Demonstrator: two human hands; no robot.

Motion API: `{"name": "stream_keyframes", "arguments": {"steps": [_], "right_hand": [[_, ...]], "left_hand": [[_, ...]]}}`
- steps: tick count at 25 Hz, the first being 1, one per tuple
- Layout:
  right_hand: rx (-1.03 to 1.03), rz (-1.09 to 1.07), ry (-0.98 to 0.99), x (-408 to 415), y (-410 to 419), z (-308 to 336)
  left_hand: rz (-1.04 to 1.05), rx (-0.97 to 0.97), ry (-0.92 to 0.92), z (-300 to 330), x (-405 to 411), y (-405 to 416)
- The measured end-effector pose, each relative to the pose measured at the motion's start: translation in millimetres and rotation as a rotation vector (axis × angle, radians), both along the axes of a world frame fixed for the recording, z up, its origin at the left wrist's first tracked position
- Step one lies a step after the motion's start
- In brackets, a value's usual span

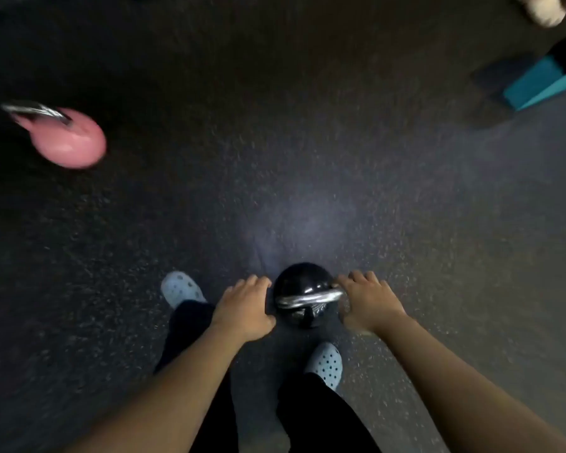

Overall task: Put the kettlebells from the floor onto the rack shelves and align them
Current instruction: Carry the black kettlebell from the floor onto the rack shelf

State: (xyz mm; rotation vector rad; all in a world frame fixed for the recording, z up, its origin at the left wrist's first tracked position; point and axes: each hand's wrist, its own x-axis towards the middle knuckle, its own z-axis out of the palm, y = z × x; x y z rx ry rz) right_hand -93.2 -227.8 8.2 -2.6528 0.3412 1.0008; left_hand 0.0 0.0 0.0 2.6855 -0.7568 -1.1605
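Counting two kettlebells: black point(303, 282), pink point(69, 142)

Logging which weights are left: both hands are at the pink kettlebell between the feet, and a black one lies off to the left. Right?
Colours are swapped. The head view shows the black kettlebell between the feet, and the pink kettlebell off to the left.

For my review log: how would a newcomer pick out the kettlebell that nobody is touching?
Start from the dark speckled rubber floor and look to its far left edge, well away from the person's feet. There lies the pink round kettlebell with a silver metal handle. Unlike the black glossy kettlebell with a silver handle between both hands, it is pink and alone.
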Motion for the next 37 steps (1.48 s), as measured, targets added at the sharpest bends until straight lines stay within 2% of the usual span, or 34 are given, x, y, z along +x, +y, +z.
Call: {"name": "stream_keyframes", "arguments": {"steps": [5,8,11,15,18,23,28,33,37], "right_hand": [[-0.05,0.002,0.121,-8.9,-0.6,-158.5],[0.021,-0.009,0.077,1.4,-6.0,-194.3],[0.158,-0.1,0.135,24.6,-0.4,-188.2],[0.242,-0.2,0.155,82.9,6.9,-139.3],[0.283,-0.271,0.095,156.8,11.9,-75.3],[0.29,-0.147,-0.072,317.2,35.5,40.9],[0.275,-0.049,-0.321,501.7,63.1,133.3],[0.317,0.03,-0.52,669.3,86.2,180.6],[0.32,0.136,-0.671,812.8,92.2,188.5]], "left_hand": [[-0.073,0.023,0.14,-160.0,-7.6,-38.9],[-0.068,-0.051,0.344,-197.6,-4.2,-49.5],[-0.013,-0.119,0.498,-197.3,16.5,-40.9],[0.055,-0.186,0.471,-148.9,82.9,-24.7],[0.084,-0.272,0.418,-88.0,156.4,-15.2],[0.151,-0.386,0.215,11.5,293.7,9.4],[0.161,-0.428,-0.046,111.3,475.3,38.1],[0.123,-0.465,-0.277,176.0,630.6,68.8],[0.116,-0.419,-0.461,202.0,759.6,80.6]]}}
